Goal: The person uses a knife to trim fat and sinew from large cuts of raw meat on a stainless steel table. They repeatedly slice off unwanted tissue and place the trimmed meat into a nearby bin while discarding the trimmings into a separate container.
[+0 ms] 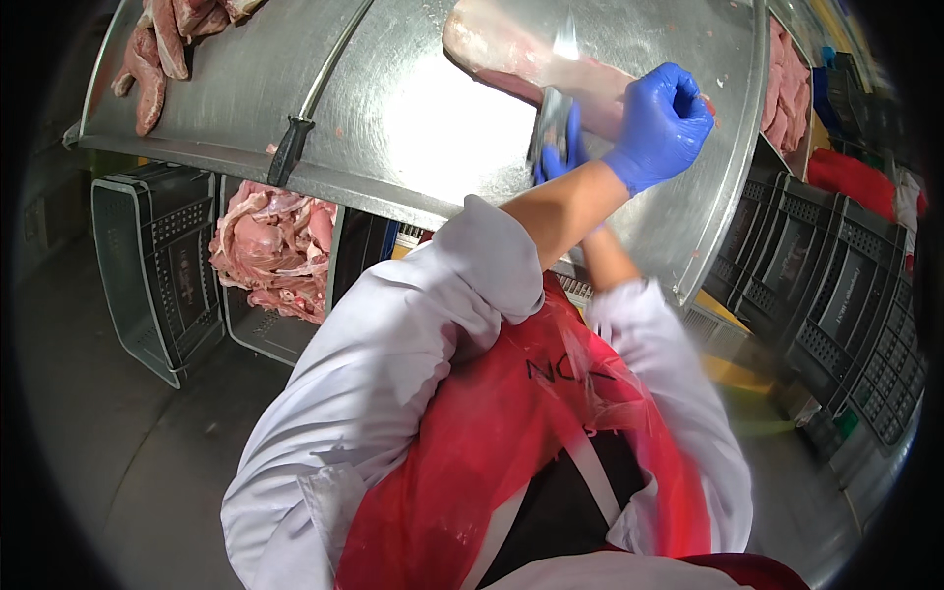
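A long pale piece of meat (492,44) lies across the steel table at the far side, its narrower end toward the right. My left hand (664,128), in a blue glove, reaches across to the right and is closed at that end of the meat. Beneath my left forearm, my right hand (562,147), also blue-gloved and partly hidden, is closed on a knife (551,123). The knife is smeared by motion, its blade at the near edge of the meat. A bright blurred streak shows over the meat just beyond it.
A sharpening steel (292,147) with a black handle lies on the metal table (383,108), left of the meat. More meat pieces (167,39) lie at the far left. Below the table edge stands a crate of trimmings (280,246). Dark crates (816,285) are stacked at right.
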The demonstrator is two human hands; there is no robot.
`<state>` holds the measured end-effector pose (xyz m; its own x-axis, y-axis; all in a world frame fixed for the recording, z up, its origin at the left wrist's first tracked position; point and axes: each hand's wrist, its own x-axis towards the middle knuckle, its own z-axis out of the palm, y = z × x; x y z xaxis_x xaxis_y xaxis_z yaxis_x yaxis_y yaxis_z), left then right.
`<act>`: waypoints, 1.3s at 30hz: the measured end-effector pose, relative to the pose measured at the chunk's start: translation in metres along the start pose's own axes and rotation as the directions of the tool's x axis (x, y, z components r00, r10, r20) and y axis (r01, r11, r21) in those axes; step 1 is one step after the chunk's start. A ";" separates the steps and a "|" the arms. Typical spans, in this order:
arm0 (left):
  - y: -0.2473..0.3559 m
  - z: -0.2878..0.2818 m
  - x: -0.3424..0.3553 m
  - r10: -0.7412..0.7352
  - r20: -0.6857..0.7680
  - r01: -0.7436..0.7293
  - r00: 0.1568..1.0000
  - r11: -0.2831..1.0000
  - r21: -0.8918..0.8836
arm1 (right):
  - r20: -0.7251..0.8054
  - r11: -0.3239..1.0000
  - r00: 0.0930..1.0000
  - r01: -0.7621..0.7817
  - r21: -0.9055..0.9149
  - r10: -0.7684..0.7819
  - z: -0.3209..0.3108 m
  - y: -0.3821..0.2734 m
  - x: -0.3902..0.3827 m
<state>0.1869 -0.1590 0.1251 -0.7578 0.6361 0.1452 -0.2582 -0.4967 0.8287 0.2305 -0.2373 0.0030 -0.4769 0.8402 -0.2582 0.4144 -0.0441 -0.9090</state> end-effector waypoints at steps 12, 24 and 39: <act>0.044 0.019 0.035 0.059 -0.072 -0.060 0.996 0.998 -0.008 | 0.151 0.993 0.987 -0.069 0.099 0.053 0.030 -0.031 0.053; 0.093 0.017 0.059 0.040 -0.068 -0.047 0.997 0.994 -0.095 | 0.181 0.963 0.970 0.198 -0.186 -0.164 0.081 -0.060 0.033; 0.187 0.032 0.080 0.153 0.141 -0.116 0.978 0.963 -0.242 | 0.339 0.998 0.941 0.040 -0.046 -0.022 0.114 -0.092 0.032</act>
<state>0.0971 -0.1821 0.3090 -0.6960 0.6295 0.3454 -0.3056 -0.6950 0.6509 0.0880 -0.2677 0.0411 -0.7204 0.6080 -0.3338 0.4301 0.0140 -0.9027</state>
